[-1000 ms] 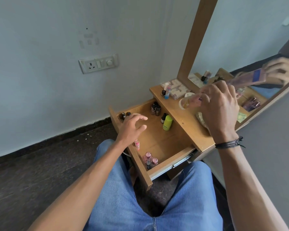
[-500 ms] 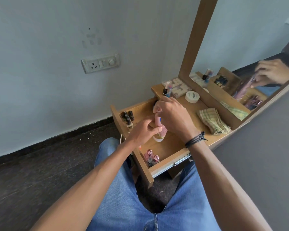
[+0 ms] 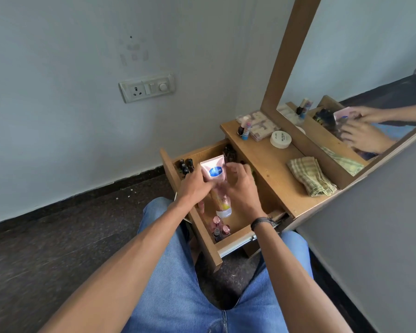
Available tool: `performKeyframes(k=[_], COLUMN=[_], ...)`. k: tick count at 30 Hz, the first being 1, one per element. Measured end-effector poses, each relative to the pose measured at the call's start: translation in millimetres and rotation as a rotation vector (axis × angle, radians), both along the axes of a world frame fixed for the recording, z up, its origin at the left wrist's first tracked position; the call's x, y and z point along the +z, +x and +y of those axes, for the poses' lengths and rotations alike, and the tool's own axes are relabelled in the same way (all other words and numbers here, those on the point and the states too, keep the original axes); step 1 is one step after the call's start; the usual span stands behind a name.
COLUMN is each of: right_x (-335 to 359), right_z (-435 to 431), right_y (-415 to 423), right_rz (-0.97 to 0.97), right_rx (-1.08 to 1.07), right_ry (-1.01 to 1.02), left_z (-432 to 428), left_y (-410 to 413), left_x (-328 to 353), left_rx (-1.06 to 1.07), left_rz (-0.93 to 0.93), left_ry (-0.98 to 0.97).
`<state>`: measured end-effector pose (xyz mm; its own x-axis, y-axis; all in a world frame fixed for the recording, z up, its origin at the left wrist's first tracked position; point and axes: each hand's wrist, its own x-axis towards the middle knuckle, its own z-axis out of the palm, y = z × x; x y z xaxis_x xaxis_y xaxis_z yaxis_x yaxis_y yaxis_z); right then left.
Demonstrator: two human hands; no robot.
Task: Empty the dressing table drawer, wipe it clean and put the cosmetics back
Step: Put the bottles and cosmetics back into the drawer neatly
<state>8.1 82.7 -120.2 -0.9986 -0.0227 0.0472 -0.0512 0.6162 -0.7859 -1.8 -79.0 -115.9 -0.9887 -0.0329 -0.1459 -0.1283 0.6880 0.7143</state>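
— Where is the tube?
— The pink tube (image 3: 216, 173) stands cap down inside the open drawer (image 3: 233, 241), between both hands.
— And the fingers?
— The left hand (image 3: 194, 186) wraps its fingers round the tube. The right hand (image 3: 241, 187) is just beside it, fingers bent and blurred; I cannot tell if they grip.
— Anything else?
— 3 small bottles (image 3: 220, 228) in the drawer's corner, and a folded cloth (image 3: 310, 176) on the tabletop (image 3: 269, 164).

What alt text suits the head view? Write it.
Left hand grips a pink plastic tube, white cap down, in the open wooden drawer, the right hand close beside it. Nail polish bottles stand in the drawer; a folded checked cloth lies on the wooden tabletop.
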Motion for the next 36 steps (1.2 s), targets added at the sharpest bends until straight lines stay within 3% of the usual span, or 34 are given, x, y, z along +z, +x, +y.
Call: performKeyframes(k=[3,9,15,20,31,36], right_x=[-20,-34,-44,-46,-47,-44], right_z=[2,1,6,2,0,2], right_y=[11,13,10,14,19,22], right_rz=[-0.173,-0.268,-0.332,-0.294,-0.247,-0.072], right_rx=[0.094,0.102,0.048,0.069,0.066,-0.074], right_ry=[-0.090,0.053,0.216,0.346,0.352,0.231], left_z=[1,5,0,2,1,-1], left_y=[-5,-13,2,9,10,8], left_x=[-3,-9,-6,-28,-36,-40], left_rx=[0.037,0.095,0.093,-0.157,-0.190,-0.207], left_rz=[-0.018,-0.010,0.243,0.316,0.340,0.319], left_ry=[0.019,-0.072,-0.279,-0.465,-0.630,-0.631])
